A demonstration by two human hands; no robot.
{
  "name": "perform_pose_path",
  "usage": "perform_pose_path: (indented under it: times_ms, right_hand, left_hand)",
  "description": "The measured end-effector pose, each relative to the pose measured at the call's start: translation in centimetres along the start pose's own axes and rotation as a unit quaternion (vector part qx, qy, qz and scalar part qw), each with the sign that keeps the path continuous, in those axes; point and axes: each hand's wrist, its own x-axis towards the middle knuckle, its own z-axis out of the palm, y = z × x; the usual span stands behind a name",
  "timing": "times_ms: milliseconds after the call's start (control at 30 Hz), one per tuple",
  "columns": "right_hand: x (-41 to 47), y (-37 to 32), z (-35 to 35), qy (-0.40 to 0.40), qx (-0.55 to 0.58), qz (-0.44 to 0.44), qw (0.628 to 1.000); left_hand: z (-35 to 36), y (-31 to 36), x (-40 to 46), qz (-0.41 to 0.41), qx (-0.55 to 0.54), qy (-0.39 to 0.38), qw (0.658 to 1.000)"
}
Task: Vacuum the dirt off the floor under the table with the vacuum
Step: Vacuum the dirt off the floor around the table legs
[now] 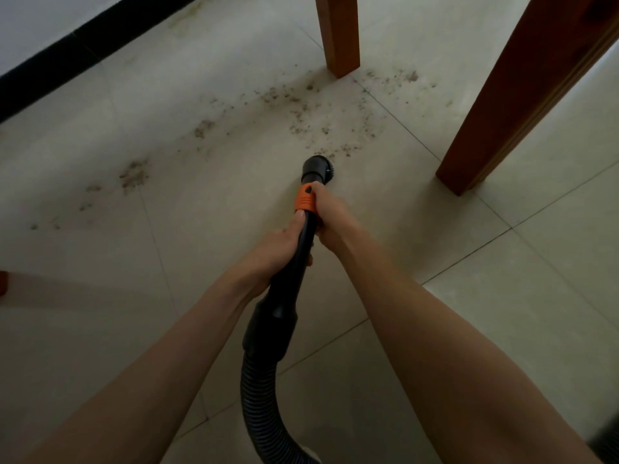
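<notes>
i see both bare forearms stretched forward and down over the floor, meeting on the vacuum wand. my left hand wraps the black tube from the left, thumb lying up along it toward the orange collar. my right hand grips from the right side a little farther out, its fingers curled round the tube at the collar. both hands hold the wand tight, with nothing else in them.

the wand is smooth black plastic, widening near me into a thicker cuff that joins a ribbed black hose curving down to the near edge. beyond my right hand's fingers the round black nozzle points down at the floor tiles, pale, matte, split by thin dark grout lines.

the dirt lies as brown crumbly specks in a band running from the near left to the far right, its closest grains just beyond the nozzle; a denser clump sits well to the left. two square reddish wooden desk legs stand on the tiles, one far and one at right. a black skirting strip runs along the far-left wall.
</notes>
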Motion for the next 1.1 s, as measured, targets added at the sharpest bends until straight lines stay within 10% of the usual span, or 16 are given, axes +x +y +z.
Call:
perform_pose_path:
  times_ms: [1100]
  right_hand:
    - [1.6,-2.0,2.3,-0.026,0.017,0.008,0.999]
  left_hand:
    - [-0.2,0.6,2.4,-0.008,-0.063,0.015,0.998]
